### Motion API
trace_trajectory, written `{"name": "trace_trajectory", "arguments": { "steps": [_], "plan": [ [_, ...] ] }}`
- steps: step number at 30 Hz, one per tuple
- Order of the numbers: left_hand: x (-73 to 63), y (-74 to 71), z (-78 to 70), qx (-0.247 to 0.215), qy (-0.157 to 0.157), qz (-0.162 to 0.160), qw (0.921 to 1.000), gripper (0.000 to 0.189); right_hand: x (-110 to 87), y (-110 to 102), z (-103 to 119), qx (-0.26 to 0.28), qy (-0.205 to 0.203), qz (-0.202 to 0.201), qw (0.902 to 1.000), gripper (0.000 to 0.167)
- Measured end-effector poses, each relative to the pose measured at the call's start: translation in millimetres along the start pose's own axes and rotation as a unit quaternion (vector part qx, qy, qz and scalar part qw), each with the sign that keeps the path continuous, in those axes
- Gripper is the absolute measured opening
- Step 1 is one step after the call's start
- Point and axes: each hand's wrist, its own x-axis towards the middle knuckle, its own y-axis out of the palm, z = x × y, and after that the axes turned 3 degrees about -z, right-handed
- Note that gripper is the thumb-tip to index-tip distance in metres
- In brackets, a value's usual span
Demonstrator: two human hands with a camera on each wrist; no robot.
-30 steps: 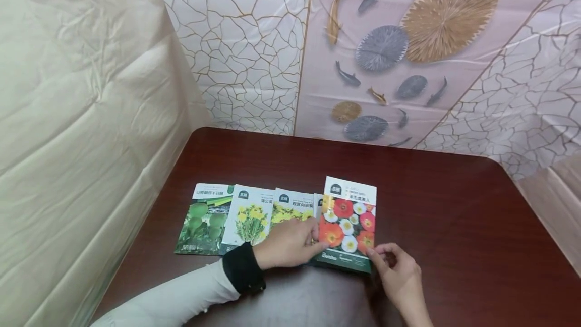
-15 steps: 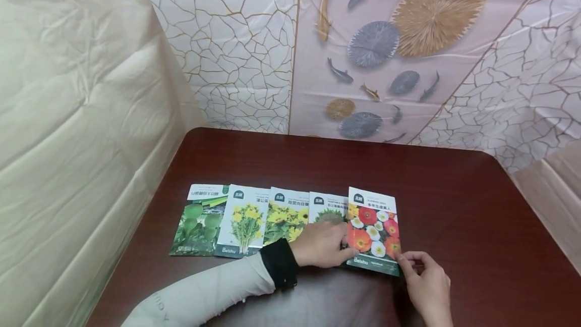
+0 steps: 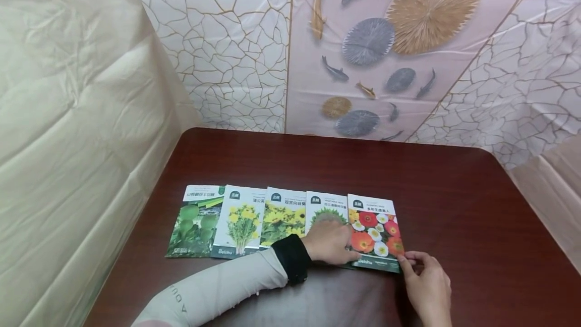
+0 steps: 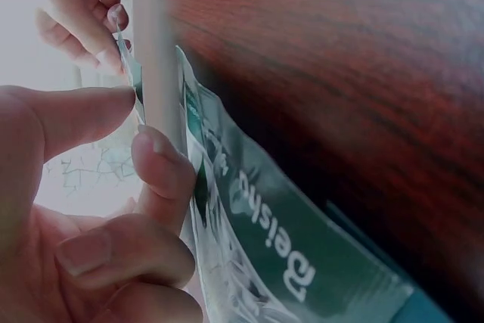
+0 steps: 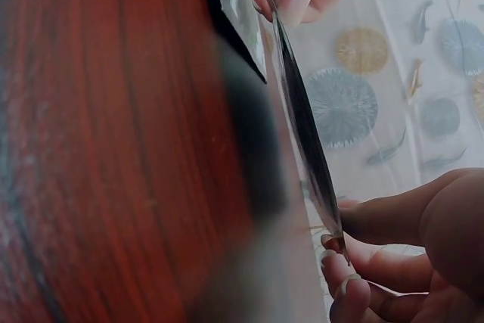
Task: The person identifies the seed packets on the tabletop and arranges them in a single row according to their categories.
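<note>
My right hand [image 3: 426,281] pinches the lower right corner of a seed packet [image 3: 374,228] printed with red, orange and white poppies. On its left edge, the thumb and a finger of my left hand [image 3: 329,242] pinch the same packet. The right wrist view shows the packet edge-on, held a little off the table between both hands. Under my left hand lies a sunflower seed packet [image 3: 323,208] with a large green head, partly hidden by the fingers. Its green "Beishu" strip shows close up in the left wrist view.
Left of it lie overlapping packets in a row: a yellow sunflower packet [image 3: 285,218], a yellow-flowered packet [image 3: 240,221] and a green packet [image 3: 195,223]. All rest on the dark red-brown table [image 3: 472,206]. Patterned cloth [image 3: 227,54] hangs behind, plain cloth [image 3: 81,140] at left.
Both hands have carried the poppy packet rightward, uncovering the green-headed sunflower packet, then lowered it toward the table at the row's right end. The camera view has shifted slightly.
</note>
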Motion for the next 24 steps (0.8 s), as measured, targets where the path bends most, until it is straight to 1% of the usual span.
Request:
{"name": "trace_trajectory", "arguments": {
  "steps": [2, 7, 10, 12, 14, 17, 19, 21, 24],
  "plan": [
    [0.0, 1.8, 0.6, -0.002, -0.002, 0.003, 1.0, 0.05, -0.8, 1.6, -0.3, -0.003, -0.001, 0.006, 1.0, 0.019],
    [-0.3, 4.1, 2.6, 0.0, -0.002, 0.0, 1.0, 0.054, 0.6, 5.4, -1.5, -0.012, 0.005, 0.031, 0.9994, 0.022],
    [-0.5, 3.6, 4.3, -0.003, -0.001, -0.002, 1.0, 0.056, 1.7, 7.2, -1.6, -0.021, 0.009, 0.041, 0.9989, 0.024],
    [-1.0, 1.9, 6.0, -0.003, 0.006, -0.009, 0.9999, 0.059, 2.6, 8.0, -1.5, -0.026, 0.01, 0.042, 0.9987, 0.024],
    [-2.1, -1.4, 8.1, -0.016, 0.018, -0.012, 0.9996, 0.062, 3.0, 8.1, -1.4, -0.029, 0.012, 0.039, 0.9988, 0.024],
    [-5.5, -8.9, 11.3, -0.054, 0.035, -0.013, 0.9978, 0.062, 2.8, 7.4, -0.3, -0.028, 0.011, 0.033, 0.999, 0.024],
    [-9.0, -14.3, 14.1, -0.092, 0.031, -0.003, 0.9953, 0.06, 1.6, 6.9, 2.7, -0.023, 0.007, 0.029, 0.9993, 0.023],
    [-13.5, -18.8, 16.8, -0.117, 0.014, 0.002, 0.9931, 0.052, 0.0, 6.8, 7.9, -0.015, -0.006, 0.026, 0.9995, 0.022],
    [-22.0, -24.4, 22.0, -0.129, -0.016, -0.004, 0.9915, 0.041, -3.3, 8.2, 19.8, 0.001, -0.033, 0.021, 0.9992, 0.021]
  ]
}}
